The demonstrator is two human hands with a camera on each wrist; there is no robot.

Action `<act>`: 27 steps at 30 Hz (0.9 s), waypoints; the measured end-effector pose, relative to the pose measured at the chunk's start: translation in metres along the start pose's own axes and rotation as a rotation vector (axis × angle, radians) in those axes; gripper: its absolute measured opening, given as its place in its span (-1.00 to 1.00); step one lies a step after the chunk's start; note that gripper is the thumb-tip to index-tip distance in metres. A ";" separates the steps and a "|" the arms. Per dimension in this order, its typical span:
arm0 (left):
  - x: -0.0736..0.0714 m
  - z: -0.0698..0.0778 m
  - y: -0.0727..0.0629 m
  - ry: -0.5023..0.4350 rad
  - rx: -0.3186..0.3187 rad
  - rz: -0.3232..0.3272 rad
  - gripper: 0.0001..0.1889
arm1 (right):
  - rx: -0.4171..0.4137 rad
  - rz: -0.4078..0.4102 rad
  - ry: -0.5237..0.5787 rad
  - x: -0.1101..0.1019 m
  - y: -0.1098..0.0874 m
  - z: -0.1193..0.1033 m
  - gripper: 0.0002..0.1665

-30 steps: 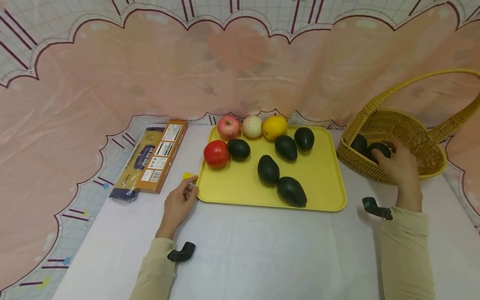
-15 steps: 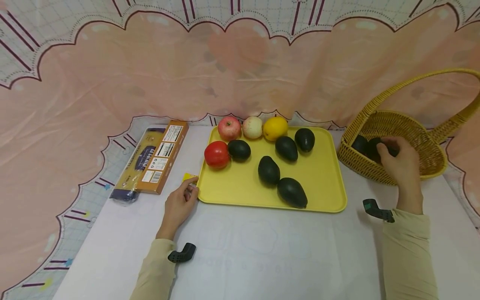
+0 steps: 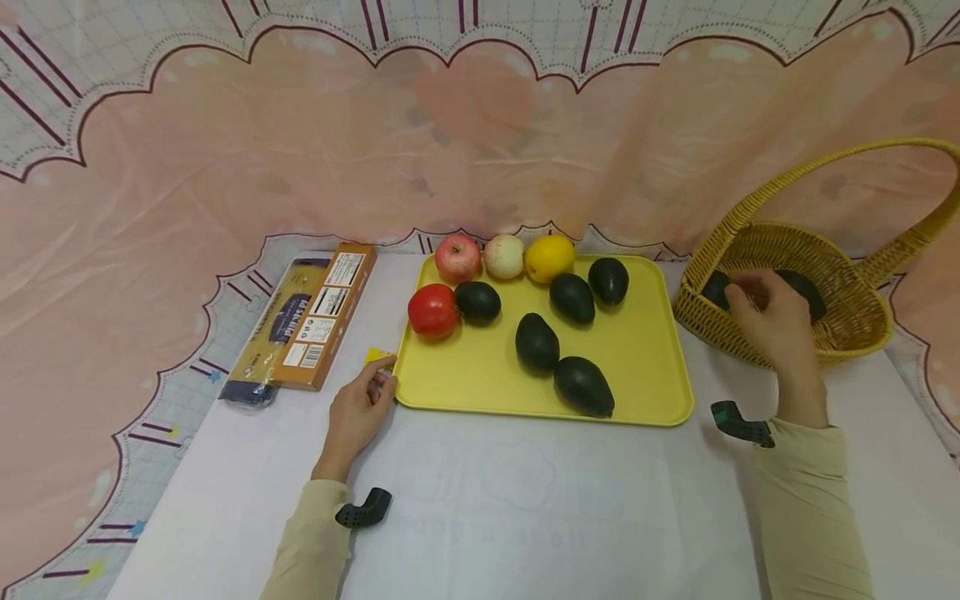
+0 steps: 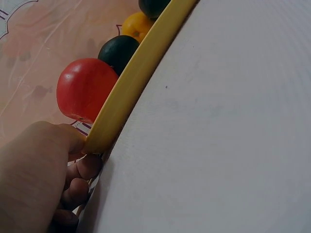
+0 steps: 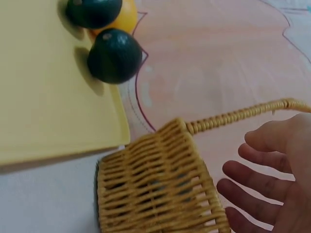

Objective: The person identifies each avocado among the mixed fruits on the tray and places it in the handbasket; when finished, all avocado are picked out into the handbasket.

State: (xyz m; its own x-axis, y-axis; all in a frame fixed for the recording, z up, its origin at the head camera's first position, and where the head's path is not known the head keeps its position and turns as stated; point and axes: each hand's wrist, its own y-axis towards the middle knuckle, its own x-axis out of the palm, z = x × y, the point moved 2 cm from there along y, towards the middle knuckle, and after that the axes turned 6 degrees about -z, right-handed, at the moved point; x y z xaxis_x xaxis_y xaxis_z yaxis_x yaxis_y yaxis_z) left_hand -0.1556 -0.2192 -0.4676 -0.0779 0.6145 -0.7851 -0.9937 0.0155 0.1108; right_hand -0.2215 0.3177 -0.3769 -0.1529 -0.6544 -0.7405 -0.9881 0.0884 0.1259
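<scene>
My left hand pinches the left rim of a yellow tray; in the left wrist view the thumb lies on the rim and the other fingers are curled below. Over a yellow wicker basket, my right hand has relaxed, spread fingers with nothing between them, as the right wrist view shows. One dark avocado sits inside near the left wall, partly covered by the fingertips. Another avocado lies behind the hand, towards the middle of the basket.
On the tray are several more avocados, a tomato, a red apple, a pale round fruit and a lemon. Left of it lie an orange box and a pasta packet. The basket handle arches upward.
The right hand shifted an avocado rightward within the basket, let it go and moved left towards the other avocado. The left hand and tray have stayed in place.
</scene>
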 end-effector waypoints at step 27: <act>0.000 0.000 -0.001 -0.002 0.010 0.002 -0.67 | -0.296 -0.220 -0.049 0.046 -0.005 -0.042 -0.64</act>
State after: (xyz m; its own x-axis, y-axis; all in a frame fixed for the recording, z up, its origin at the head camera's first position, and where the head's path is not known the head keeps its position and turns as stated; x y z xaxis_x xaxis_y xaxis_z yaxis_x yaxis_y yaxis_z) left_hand -0.1549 -0.2195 -0.4676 -0.0796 0.6161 -0.7836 -0.9927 0.0223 0.1184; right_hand -0.2225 0.2555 -0.3838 0.0553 -0.5963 -0.8009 -0.9509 -0.2761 0.1399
